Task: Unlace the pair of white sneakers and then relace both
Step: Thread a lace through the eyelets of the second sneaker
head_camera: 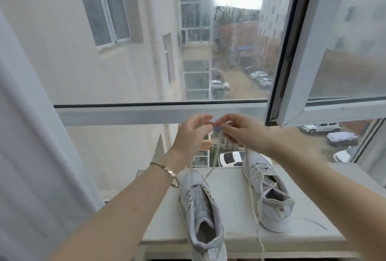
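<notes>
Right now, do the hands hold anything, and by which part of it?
Yes: the white lace rising from the nearer sneaker. The left hand and the right hand each pinch it at its top, high above the shoe.

White windowsill [229, 208]; open window sash [325, 51]; curtain [31, 135] (left); parked cars [261, 77] outside.

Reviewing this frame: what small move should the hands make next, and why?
The left hand and right hand pinch the ends of the lace together up high; its two strands rise from near the toe of the left sneaker, whose upper eyelets look empty. So probably: bring one end down and feed it through the next empty eyelet.
</notes>
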`<act>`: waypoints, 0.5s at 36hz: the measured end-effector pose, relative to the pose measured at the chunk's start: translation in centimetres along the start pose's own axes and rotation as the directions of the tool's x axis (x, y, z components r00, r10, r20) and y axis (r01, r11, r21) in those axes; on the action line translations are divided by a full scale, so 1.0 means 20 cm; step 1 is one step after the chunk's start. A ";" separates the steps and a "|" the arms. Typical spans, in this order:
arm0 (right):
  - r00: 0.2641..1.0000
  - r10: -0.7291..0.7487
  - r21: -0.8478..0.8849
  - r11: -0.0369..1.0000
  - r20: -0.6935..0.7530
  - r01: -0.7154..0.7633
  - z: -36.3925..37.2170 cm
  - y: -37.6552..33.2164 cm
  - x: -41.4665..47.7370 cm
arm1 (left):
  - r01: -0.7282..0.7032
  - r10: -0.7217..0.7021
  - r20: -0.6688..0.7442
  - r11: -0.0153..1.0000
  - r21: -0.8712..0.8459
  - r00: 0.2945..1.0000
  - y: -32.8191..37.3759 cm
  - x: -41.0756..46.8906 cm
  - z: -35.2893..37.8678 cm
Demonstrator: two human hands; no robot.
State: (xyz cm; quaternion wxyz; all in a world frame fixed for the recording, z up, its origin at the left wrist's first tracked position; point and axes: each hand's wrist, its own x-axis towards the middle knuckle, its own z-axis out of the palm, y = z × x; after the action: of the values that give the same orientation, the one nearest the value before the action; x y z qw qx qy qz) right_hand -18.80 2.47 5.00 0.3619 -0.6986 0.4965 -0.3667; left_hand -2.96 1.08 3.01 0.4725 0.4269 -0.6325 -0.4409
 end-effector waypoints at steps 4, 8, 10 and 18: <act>0.998 -0.064 0.001 0.998 -0.013 0.065 0.01 -0.07 0.07 | -0.016 -0.002 0.181 0.995 0.099 0.983 0.09 0.01 -0.01; 0.999 -0.038 -0.126 0.991 0.004 0.039 -0.01 -0.06 0.12 | -0.047 0.027 0.105 0.981 0.191 0.994 0.04 0.05 -0.05; 0.999 0.027 -0.224 0.974 0.019 -0.022 -0.03 -0.02 0.13 | -0.017 0.022 -0.022 0.975 0.221 1.000 -0.01 0.10 -0.09; 0.966 0.256 -0.241 0.936 -0.026 -0.255 -0.14 0.20 -0.03 | 0.467 -0.227 -0.569 0.825 0.319 0.790 -0.42 0.21 -0.33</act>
State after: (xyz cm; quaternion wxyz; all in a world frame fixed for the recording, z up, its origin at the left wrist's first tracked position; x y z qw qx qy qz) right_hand -23.20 1.70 2.76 0.3198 -0.6682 0.6231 -0.2512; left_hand 3.72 -5.94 -2.98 0.4196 0.7351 -0.4765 -0.2376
